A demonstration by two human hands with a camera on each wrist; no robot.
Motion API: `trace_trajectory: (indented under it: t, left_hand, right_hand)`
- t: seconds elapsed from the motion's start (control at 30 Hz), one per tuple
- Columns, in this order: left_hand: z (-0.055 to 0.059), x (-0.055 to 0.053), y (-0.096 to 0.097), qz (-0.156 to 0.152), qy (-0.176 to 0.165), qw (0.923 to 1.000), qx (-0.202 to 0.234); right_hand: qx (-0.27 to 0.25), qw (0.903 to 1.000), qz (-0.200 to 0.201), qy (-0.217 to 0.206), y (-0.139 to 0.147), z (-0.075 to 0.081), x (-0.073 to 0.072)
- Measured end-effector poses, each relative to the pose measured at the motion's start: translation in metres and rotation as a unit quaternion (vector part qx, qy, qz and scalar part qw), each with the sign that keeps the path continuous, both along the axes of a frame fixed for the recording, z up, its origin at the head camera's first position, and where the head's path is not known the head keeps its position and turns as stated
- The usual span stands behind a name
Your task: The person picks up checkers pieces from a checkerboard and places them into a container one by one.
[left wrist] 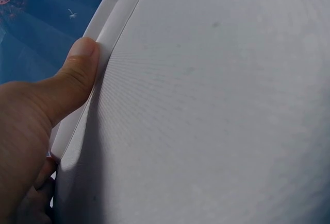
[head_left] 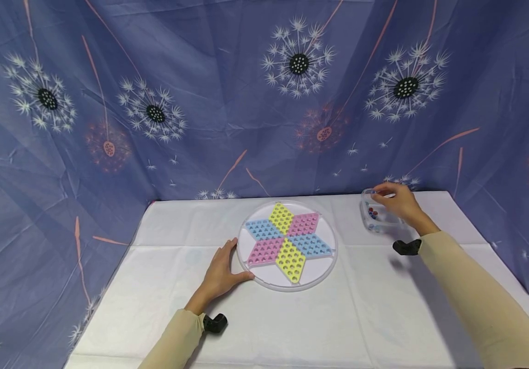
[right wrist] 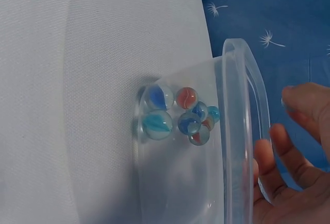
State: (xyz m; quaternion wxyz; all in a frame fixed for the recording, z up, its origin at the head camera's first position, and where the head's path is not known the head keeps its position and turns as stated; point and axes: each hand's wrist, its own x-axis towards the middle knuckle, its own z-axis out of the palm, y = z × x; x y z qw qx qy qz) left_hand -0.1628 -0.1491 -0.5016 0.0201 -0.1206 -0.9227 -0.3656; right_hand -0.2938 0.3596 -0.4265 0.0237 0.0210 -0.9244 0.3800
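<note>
A round white Chinese checkers board (head_left: 256, 279) with yellow, pink and blue star points lies on the table. My left hand (head_left: 220, 274) rests against its near-left rim, thumb and fingers spread along the edge. In the left wrist view the thumb (left wrist: 77, 74) presses the rim (left wrist: 111, 33). My right hand (head_left: 400, 202) is over a clear plastic container (head_left: 365, 218) at the back right, pinching a small marble between thumb and fingertips, mostly hidden by them. Inside the container lie several glass marbles (right wrist: 158, 124), blue, red and turquoise.
A white cloth (head_left: 310, 328) covers the table, creased in places. Behind and at both sides hangs a blue curtain (head_left: 227, 102) with dandelion prints. The container stands near the table's back edge, to the right of the board.
</note>
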Motion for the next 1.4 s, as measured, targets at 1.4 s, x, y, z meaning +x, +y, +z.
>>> trace_trajectory:
  t: [1.4]
  left_hand:
    - [-0.003,0.002,0.002,0.001,0.018,0.9997,-0.019]
  right_hand:
    - [-0.005,0.9970,-0.027,-0.072,-0.008,-0.008,-0.003]
